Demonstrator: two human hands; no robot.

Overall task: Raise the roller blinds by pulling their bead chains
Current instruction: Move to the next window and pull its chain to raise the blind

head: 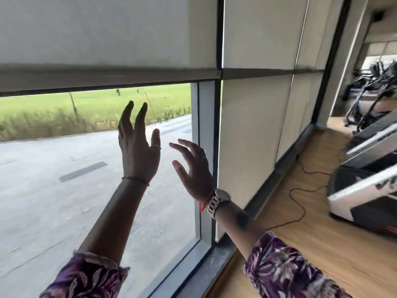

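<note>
Fingers [143, 114] on both our hands are spread, holding nothing, at the frame's centre. Our left hand [138, 151] is raised beside our right hand [194, 172], below the half-raised roller blind [96, 39].

Treadmills [365, 168] right on wooden floor [322, 244]; black cable [300, 211] beside them; grass [64, 112], pavement [53, 190] outside.

Backlit daylight, motion-blurred warped edges
</note>
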